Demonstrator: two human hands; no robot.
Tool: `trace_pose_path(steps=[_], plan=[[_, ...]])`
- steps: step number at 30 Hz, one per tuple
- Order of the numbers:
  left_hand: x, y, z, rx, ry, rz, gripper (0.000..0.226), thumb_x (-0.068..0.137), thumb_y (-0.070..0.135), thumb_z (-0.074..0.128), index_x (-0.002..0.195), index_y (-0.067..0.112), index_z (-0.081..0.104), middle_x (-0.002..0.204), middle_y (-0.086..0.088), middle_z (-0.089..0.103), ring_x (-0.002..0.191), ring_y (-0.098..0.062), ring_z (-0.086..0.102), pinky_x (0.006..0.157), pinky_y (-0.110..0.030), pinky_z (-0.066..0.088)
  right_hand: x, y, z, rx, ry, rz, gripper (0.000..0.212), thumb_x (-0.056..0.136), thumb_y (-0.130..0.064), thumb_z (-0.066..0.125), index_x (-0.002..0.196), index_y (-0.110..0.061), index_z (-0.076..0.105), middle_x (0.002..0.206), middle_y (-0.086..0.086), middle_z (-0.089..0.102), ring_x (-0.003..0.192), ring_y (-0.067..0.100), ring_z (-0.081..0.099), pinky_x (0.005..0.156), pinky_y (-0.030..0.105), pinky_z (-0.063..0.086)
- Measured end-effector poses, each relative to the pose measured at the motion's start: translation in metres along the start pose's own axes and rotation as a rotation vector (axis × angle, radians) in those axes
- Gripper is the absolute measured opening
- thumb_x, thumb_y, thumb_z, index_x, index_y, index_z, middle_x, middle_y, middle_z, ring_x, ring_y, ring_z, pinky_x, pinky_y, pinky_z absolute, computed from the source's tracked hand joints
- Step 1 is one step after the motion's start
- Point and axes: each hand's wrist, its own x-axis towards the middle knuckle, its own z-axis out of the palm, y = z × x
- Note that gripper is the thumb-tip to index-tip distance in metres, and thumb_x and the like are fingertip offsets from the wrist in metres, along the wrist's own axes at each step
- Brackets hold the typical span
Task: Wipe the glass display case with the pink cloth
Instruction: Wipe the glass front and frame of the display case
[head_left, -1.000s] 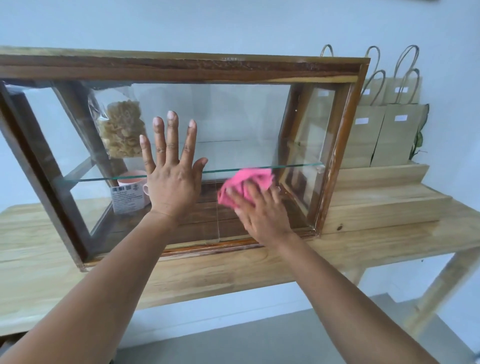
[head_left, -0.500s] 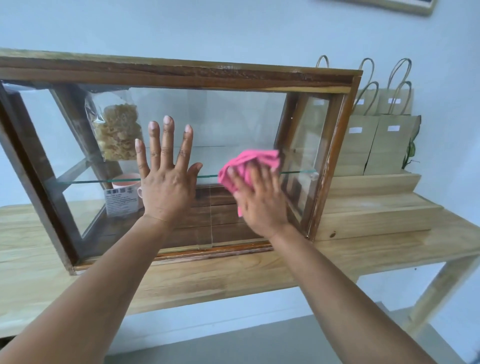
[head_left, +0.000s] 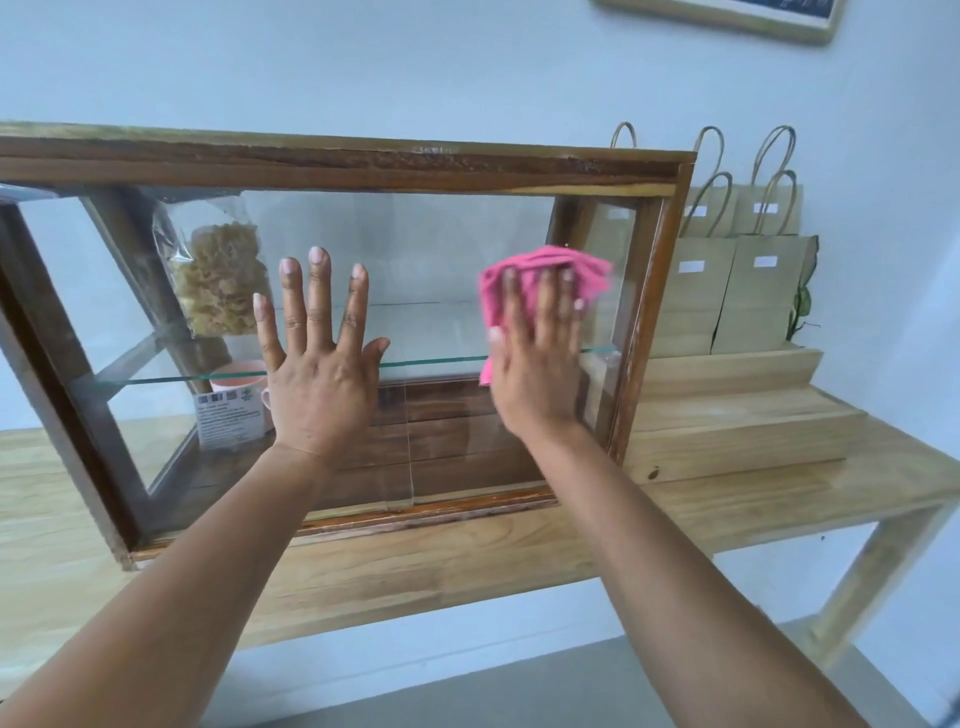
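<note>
Hands on the front pane of the glass display case (head_left: 363, 171), which stands on the counter (head_left: 467, 561).
Left hand (head_left: 317, 384) lies open on the glass, fingers spread, partly hiding a pink mug (head_left: 236, 374). Right hand (head_left: 537, 364) presses the pink cloth (head_left: 540, 270) against the upper right pane with straight fingers. A snack bag (head_left: 223, 280) stands inside; paper bags (head_left: 748, 291) stand beyond.

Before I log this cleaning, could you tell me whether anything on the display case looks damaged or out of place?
Only wear: the wooden-framed glass display case shows pale, flaked finish down its right front post and along its bottom front rail. Nothing looks spilled or tipped.
</note>
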Motion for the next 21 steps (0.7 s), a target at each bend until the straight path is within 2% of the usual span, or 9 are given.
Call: trace_pose_path(steps=[2, 5, 7, 9, 10, 12, 14, 17, 21], plan=[[0.000, 0.000, 0.000, -0.002, -0.001, 0.001, 0.066, 0.108, 0.045, 0.032, 0.164, 0.023, 0.005, 0.170, -0.015, -0.001, 0.156, -0.033, -0.010, 0.123, -0.058, -0.002, -0.027, -0.018, 0.013, 0.010, -0.071, -0.293, 0.059, 0.107, -0.038, 0.028, 0.158, -0.023, 0.002, 0.166, 0.009, -0.008, 0.154, 0.030, -0.004, 0.123, 0.052, -0.011], [0.000, -0.003, 0.000, -0.001, -0.003, 0.005, 0.066, 0.107, 0.047, 0.031, 0.164, 0.024, 0.004, 0.170, -0.013, -0.003, 0.155, -0.028, -0.016, 0.124, -0.055, -0.005, -0.089, 0.009, 0.019, -0.073, -0.200, -0.628, 0.059, 0.108, -0.038, 0.034, 0.160, -0.024, 0.009, 0.167, 0.007, 0.001, 0.154, 0.030, 0.008, 0.125, 0.053, -0.002], [0.000, -0.003, 0.000, -0.005, 0.007, 0.011, 0.066, 0.107, 0.048, 0.030, 0.164, 0.024, 0.005, 0.170, -0.011, -0.005, 0.155, -0.027, -0.017, 0.124, -0.055, -0.006, -0.113, 0.043, 0.013, -0.133, -0.266, -0.607, 0.064, 0.105, -0.038, 0.037, 0.160, -0.027, 0.007, 0.165, 0.006, 0.011, 0.153, 0.030, 0.005, 0.124, 0.055, 0.009], [0.000, -0.002, 0.001, 0.000, 0.016, 0.015, 0.065, 0.107, 0.047, 0.029, 0.164, 0.023, 0.006, 0.170, -0.010, -0.008, 0.155, -0.028, -0.017, 0.124, -0.055, -0.006, -0.108, 0.067, 0.001, -0.133, -0.238, -0.406, 0.062, 0.103, -0.038, 0.034, 0.159, -0.023, 0.012, 0.163, 0.011, 0.019, 0.151, 0.031, 0.011, 0.116, 0.061, 0.028], [0.000, -0.001, 0.001, 0.005, 0.016, 0.013, 0.065, 0.107, 0.046, 0.029, 0.164, 0.023, 0.005, 0.169, -0.009, -0.011, 0.155, -0.029, -0.018, 0.123, -0.055, -0.007, -0.095, 0.071, -0.004, -0.113, -0.186, -0.265, 0.058, 0.105, -0.038, 0.030, 0.158, -0.020, 0.015, 0.163, 0.013, 0.018, 0.151, 0.033, 0.013, 0.115, 0.061, 0.031], [0.000, 0.000, 0.002, 0.012, 0.016, 0.008, 0.066, 0.107, 0.045, 0.030, 0.164, 0.022, 0.004, 0.168, -0.008, -0.015, 0.154, -0.030, -0.018, 0.123, -0.056, -0.009, -0.050, 0.062, -0.010, -0.052, -0.063, 0.017, 0.057, 0.108, -0.038, 0.021, 0.159, -0.017, 0.008, 0.165, 0.015, 0.008, 0.153, 0.032, 0.005, 0.123, 0.055, 0.016], [0.000, 0.001, 0.002, 0.013, 0.012, 0.007, 0.066, 0.107, 0.044, 0.030, 0.164, 0.022, 0.004, 0.168, -0.008, -0.016, 0.155, -0.031, -0.017, 0.123, -0.056, -0.009, -0.001, 0.037, -0.011, 0.024, 0.045, 0.181, 0.058, 0.109, -0.037, 0.019, 0.159, -0.014, 0.003, 0.166, 0.017, 0.003, 0.153, 0.029, -0.005, 0.125, 0.049, 0.002], [0.000, 0.001, 0.000, 0.007, 0.013, 0.006, 0.066, 0.107, 0.044, 0.032, 0.164, 0.022, 0.006, 0.170, -0.012, -0.008, 0.156, -0.035, -0.008, 0.123, -0.058, -0.004, 0.024, -0.012, -0.002, 0.063, 0.063, 0.070, 0.058, 0.108, -0.039, 0.018, 0.159, -0.015, 0.004, 0.167, 0.011, -0.006, 0.153, 0.029, -0.009, 0.124, 0.050, -0.005], [0.001, -0.001, -0.003, -0.005, 0.017, 0.014, 0.066, 0.106, 0.045, 0.032, 0.164, 0.024, 0.007, 0.170, -0.011, -0.005, 0.157, -0.032, -0.008, 0.124, -0.057, -0.002, -0.042, -0.031, 0.012, 0.034, -0.105, -0.425, 0.065, 0.107, -0.038, 0.034, 0.159, -0.019, -0.001, 0.167, 0.008, -0.011, 0.154, 0.030, -0.002, 0.124, 0.051, -0.006]])
